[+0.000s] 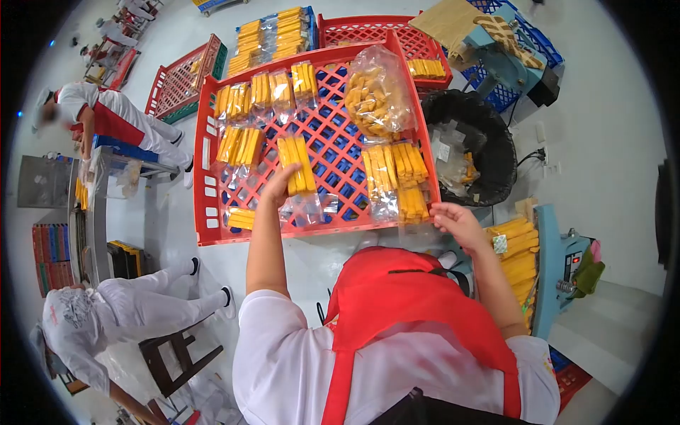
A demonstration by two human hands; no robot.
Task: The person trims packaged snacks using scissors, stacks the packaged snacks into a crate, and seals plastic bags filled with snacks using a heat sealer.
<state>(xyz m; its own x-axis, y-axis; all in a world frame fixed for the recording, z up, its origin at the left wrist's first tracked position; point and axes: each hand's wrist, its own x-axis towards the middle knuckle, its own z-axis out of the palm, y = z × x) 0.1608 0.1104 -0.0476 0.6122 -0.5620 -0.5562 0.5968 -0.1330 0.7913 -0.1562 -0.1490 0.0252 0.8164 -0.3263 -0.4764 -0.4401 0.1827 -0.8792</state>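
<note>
My left hand (278,185) grips a clear pack of yellow sticks (296,164) over the middle-left part of a red crate (205,185). More such packs lie along the crate's far left side and in its right part. A large clear bag of yellow pieces (380,95) rests at the far right inside the crate. My right hand (455,223) is at the crate's near right corner, its fingers curled close to the rim. Whether anything thin is between those fingers is too small to tell.
A black-lined bin (499,152) stands right of the crate. Nearer on the right are stacked yellow sticks (516,251) and a blue machine (556,265). Other crates (185,79) lie beyond. Two people (106,117) (92,326) work at the left.
</note>
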